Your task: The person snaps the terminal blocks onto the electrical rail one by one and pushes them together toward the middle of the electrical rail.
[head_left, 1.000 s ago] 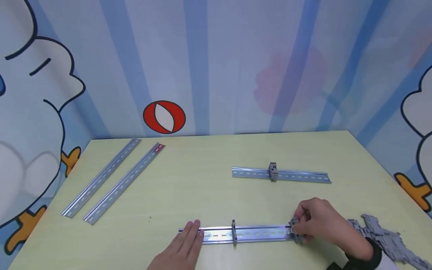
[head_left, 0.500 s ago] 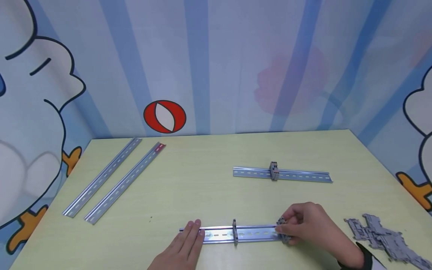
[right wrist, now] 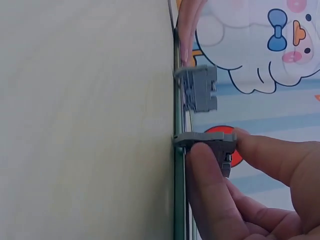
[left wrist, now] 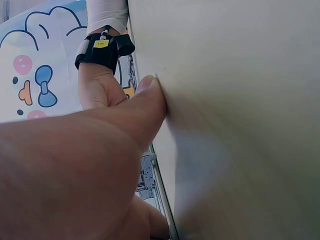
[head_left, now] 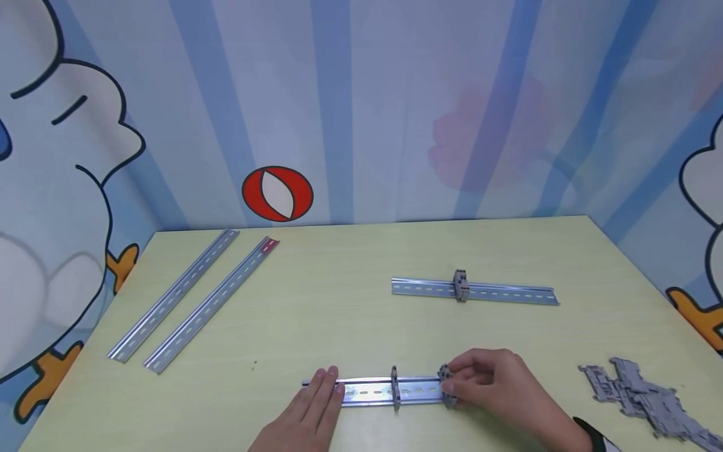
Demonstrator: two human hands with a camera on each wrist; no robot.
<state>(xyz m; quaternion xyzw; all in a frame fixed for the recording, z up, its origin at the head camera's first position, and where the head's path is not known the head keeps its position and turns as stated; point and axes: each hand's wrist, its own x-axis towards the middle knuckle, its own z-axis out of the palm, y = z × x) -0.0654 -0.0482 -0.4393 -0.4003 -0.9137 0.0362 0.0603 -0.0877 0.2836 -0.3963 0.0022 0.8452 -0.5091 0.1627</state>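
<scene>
A slotted metal DIN rail (head_left: 367,393) lies near the front of the table. My left hand (head_left: 302,411) rests with straight fingers across its left end. One thin grey terminal block (head_left: 395,388) sits upright on the rail near its middle. To the right of it, my right hand (head_left: 499,389) pinches another grey terminal block (right wrist: 207,137) between thumb and fingers, on the rail. In the right wrist view the two blocks stand a short gap apart. The rail's right part is hidden behind the right hand.
Another DIN rail (head_left: 508,293) with a grey terminal block (head_left: 460,286) on it lies farther back. Two bare rails, one plain (head_left: 172,295) and one red-tipped (head_left: 211,306), slant at left. A pile of grey terminal blocks (head_left: 649,398) lies at right.
My right hand has slid left along the rail with the pinched terminal block, from the rail's right end toward the other block. The left hand has stayed on the rail.
</scene>
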